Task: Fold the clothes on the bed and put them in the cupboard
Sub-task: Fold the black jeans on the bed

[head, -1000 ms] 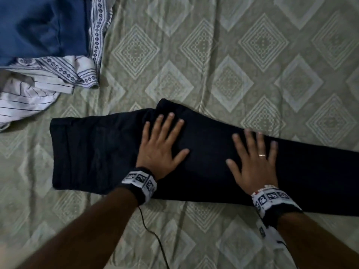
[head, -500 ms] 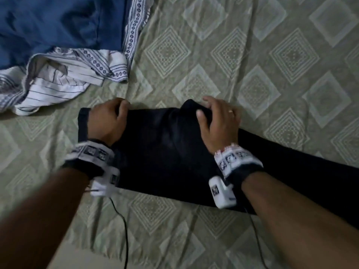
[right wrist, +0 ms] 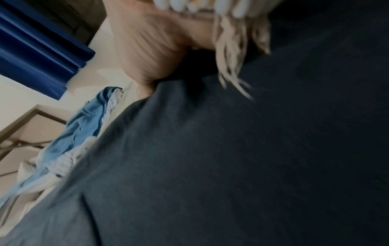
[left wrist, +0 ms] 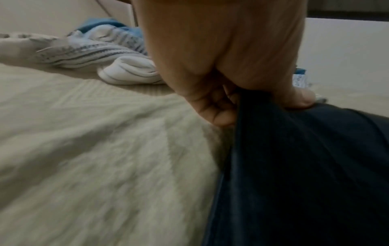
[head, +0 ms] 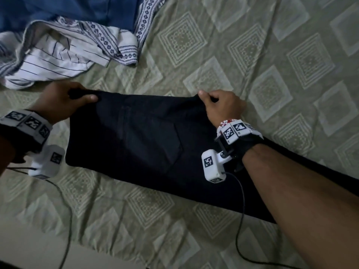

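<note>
Fingers of both my hands pinch the far edge of the dark trousers (head: 147,144).

Left hand (head: 58,101) grips one corner, right hand (head: 221,107) the other; trousers lie on the patterned bedsheet (head: 272,55), near the striped shirt (head: 54,61).

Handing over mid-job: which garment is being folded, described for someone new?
On the patterned bedsheet, below the heap of blue and striped clothes, lie dark trousers. Both hands pinch their far edge; they are the only plain, near-black, flat-spread garment.
</note>
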